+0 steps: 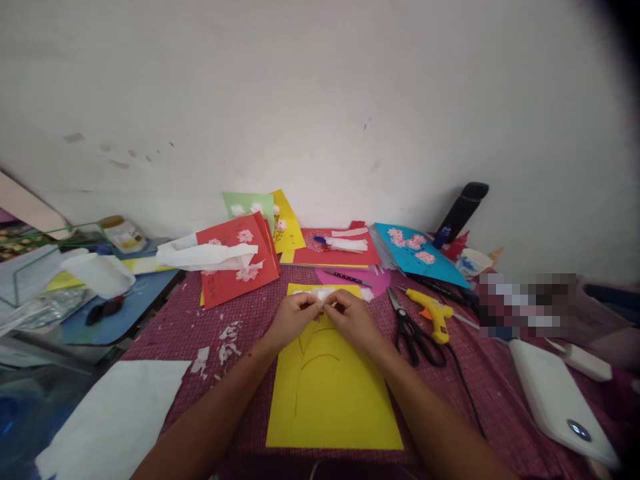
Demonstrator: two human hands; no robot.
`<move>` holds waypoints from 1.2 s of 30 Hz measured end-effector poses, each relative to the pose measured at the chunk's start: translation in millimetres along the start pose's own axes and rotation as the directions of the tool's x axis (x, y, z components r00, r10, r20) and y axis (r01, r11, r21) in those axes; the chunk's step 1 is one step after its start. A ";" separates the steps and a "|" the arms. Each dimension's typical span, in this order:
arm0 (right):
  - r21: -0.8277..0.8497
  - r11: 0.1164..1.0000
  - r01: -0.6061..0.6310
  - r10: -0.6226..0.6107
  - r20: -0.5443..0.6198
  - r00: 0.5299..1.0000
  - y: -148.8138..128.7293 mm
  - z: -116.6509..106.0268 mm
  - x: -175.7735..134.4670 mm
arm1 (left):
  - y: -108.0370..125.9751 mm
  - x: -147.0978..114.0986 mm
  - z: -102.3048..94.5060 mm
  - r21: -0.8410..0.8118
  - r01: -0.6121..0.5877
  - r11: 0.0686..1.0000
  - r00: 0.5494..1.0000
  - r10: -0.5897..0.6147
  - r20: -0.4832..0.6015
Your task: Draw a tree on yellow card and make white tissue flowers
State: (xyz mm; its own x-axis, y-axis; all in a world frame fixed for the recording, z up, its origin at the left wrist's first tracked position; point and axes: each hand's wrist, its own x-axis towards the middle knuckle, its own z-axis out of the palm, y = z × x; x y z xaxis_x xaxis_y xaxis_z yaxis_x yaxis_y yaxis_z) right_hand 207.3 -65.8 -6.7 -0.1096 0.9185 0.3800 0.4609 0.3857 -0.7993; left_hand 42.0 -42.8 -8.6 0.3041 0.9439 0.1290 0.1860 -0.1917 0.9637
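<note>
A yellow sheet of card (345, 410) lies in front of me, with curved dark lines drawn on it. Over its far end, my left hand (296, 317) and my right hand (351, 320) meet fingertip to fingertip. Both are closed in a pinch on a small piece of white tissue paper (323, 293). The fingers partly cover it. Black-handled scissors (409, 323) and a yellow glue gun (434, 310) lie to the right of my right hand. Beyond the card is a pink disc (383, 281) with a dark pen (347, 277) on it.
Red card (230, 267) with pink paper flowers and a white tissue strip (205, 257) lie back left. A blue flowered card (445, 267) leans back right. White paper (120, 407) is near left, a white power bank (555, 393) near right. Paper scraps (230, 340) dot the cloth.
</note>
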 end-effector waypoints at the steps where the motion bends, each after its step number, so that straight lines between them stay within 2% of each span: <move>1: -0.004 1.000 0.009 -0.009 0.001 1.000 0.1 -0.3 0.1 | -0.6 0.2 -0.1 0.002 -0.003 1.000 1.000 0.003 -0.001; 7: -0.027 0.999 0.043 -0.043 -0.008 0.999 -0.9 -2.5 0.7 | -0.1 -0.5 -1.1 0.063 -0.046 0.997 0.999 0.046 0.006; 12: -0.042 0.999 0.014 -0.014 -0.011 1.000 -2.8 -2.9 0.0 | 1.5 -2.2 -2.0 0.238 -0.173 0.956 0.985 0.175 0.012; 17: -0.054 0.999 0.001 -0.003 -0.031 1.000 -0.7 -1.3 0.4 | 3.1 -3.1 -1.4 0.317 -0.264 0.911 0.963 0.266 0.039; 32: 0.147 0.982 -0.119 0.119 0.010 0.993 1.6 0.9 2.9 | 2.0 -2.0 -0.5 0.259 -0.177 0.949 0.983 0.184 -0.004; 36: 0.168 0.975 -0.145 0.142 0.028 0.989 2.5 1.1 2.5 | 4.1 -2.7 -0.3 0.306 -0.204 0.930 0.975 0.220 -0.020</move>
State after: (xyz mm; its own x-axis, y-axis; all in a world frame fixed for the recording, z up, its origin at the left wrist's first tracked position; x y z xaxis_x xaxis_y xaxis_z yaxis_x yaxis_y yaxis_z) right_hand 207.3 -62.4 -8.2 -0.0682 0.9660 0.2494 0.3174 0.2580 -0.9125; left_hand 41.7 -46.1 -5.0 0.3189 0.8837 0.3426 0.3973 -0.4528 0.7982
